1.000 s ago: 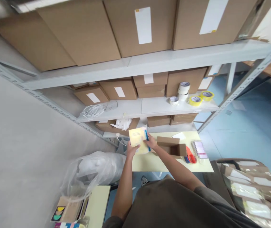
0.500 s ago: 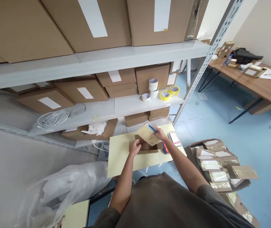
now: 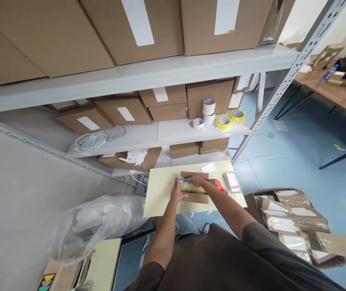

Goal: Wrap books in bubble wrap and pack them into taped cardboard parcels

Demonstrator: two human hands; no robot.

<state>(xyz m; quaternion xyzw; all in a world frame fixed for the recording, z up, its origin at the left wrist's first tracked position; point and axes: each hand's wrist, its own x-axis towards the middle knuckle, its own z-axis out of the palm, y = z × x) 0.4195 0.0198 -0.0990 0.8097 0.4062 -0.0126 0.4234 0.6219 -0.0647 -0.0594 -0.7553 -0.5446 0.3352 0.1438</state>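
An open cardboard box (image 3: pixel 194 198) lies on the pale yellow tabletop (image 3: pixel 160 194), its flaps spread at front and back. Inside it is a flat yellowish packet (image 3: pixel 192 187) with a blue strip along its far edge. My right hand (image 3: pixel 196 180) reaches over the box and grips the packet near the blue strip. At the box's left end my left hand (image 3: pixel 177 192) rests against the cardboard, thumb pointing right and fingers apart. A red tape dispenser (image 3: pixel 220 186) sits right of the box, partly behind my right forearm.
A phone-like item (image 3: pixel 232 182) and a white slip (image 3: pixel 208 167) lie on the tabletop. Behind stands a shelf (image 3: pixel 173 131) with boxes and tape rolls (image 3: pixel 223 122). Taped cartons (image 3: pixel 294 222) fill a large box at right; wrapped plastic (image 3: pixel 112 218) is at left.
The packet has gone down from above the box into it, with my right hand. My left hand has shifted to the box's left end. The view has turned left, and a white slip now shows.
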